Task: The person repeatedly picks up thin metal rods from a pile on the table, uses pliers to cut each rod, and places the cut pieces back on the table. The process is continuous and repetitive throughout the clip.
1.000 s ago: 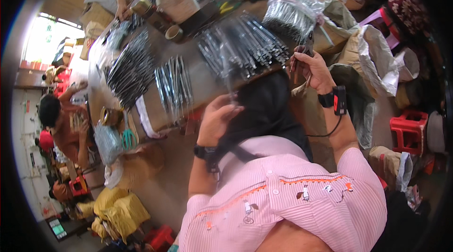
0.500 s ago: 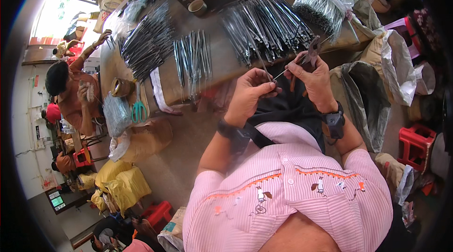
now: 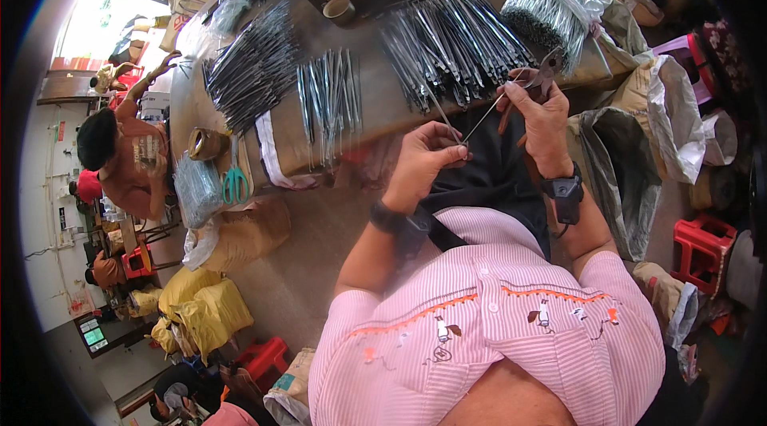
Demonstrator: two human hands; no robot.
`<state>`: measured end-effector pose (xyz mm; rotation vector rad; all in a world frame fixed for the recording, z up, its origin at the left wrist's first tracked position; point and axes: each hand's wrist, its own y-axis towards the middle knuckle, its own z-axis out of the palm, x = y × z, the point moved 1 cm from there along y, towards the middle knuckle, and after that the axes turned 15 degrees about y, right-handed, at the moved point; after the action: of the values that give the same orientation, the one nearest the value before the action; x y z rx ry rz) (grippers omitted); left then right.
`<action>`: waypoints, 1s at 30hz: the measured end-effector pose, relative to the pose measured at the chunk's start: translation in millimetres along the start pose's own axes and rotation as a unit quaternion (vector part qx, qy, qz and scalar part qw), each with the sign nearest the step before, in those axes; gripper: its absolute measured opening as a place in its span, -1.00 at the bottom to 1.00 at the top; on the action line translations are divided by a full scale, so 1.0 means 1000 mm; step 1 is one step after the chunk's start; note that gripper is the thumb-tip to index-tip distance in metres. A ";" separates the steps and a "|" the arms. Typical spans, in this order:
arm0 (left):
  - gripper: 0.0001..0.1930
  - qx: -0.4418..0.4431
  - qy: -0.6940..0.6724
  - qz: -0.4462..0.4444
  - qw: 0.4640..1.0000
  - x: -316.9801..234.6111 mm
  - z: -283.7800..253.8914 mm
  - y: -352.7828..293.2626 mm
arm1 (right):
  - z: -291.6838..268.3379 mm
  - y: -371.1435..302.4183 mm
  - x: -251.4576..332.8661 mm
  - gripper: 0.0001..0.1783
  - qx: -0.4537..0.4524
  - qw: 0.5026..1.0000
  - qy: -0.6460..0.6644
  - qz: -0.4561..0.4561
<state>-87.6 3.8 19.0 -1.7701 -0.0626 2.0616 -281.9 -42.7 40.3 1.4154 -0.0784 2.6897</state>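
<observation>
1. Here at the table's near edge, the left hand (image 3: 431,156) was closed in a pinch, thumb against curled fingers, gripping a thin metal strip (image 3: 444,116) that slanted up toward the table (image 3: 371,103).
2. Over to the right hand (image 3: 539,118): its fingers were wrapped around a pair of pliers (image 3: 548,68), metal head up, brownish handles hanging below the palm. How far apart the plier tips stood, I could not tell.
3. And there was a slim wire (image 3: 484,118), running from the right fingertips down to the left ones, spanning the gap between the 2 hands, above the black-clad lap (exactly what the left fingertips covered was hidden).
4. Beyond them, 3 piles lay on the table: a broad pile (image 3: 459,43) nearest the right hand, a small pile (image 3: 329,103) in the middle, a dense pile (image 3: 254,67) farther left.
5. Next to the broad pile sat a plastic-wrapped bundle (image 3: 551,4); turquoise-handled scissors (image 3: 236,185) lay at the left edge, near a brown tape roll (image 3: 208,143).
</observation>
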 end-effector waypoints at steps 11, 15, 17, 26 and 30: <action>-0.70 0.131 0.030 -0.040 0.990 -0.015 0.014 -0.002 | -0.019 -0.005 -0.009 -0.75 0.052 0.979 -0.003 0.198; -0.77 0.118 -0.099 -0.058 0.986 -0.013 0.015 -0.001 | -0.014 -0.006 -0.015 -0.77 0.056 0.980 -0.002 0.189; -0.86 0.092 -0.203 -0.140 0.965 -0.009 0.012 0.003 | -0.010 -0.007 -0.019 -0.77 0.065 0.984 -0.023 0.166; -0.91 0.011 -0.120 -0.111 0.986 0.020 0.014 0.017 | -0.017 -0.014 -0.017 -0.80 0.005 0.981 -0.025 0.194; -0.84 0.008 -0.068 -0.062 0.996 0.015 0.007 0.014 | -0.034 -0.017 -0.015 -0.63 -0.045 0.941 0.203 0.267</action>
<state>-99.8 -1.8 2.4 -1.5739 -0.1917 2.0834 -299.2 -24.0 9.3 0.8743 -0.6267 3.2964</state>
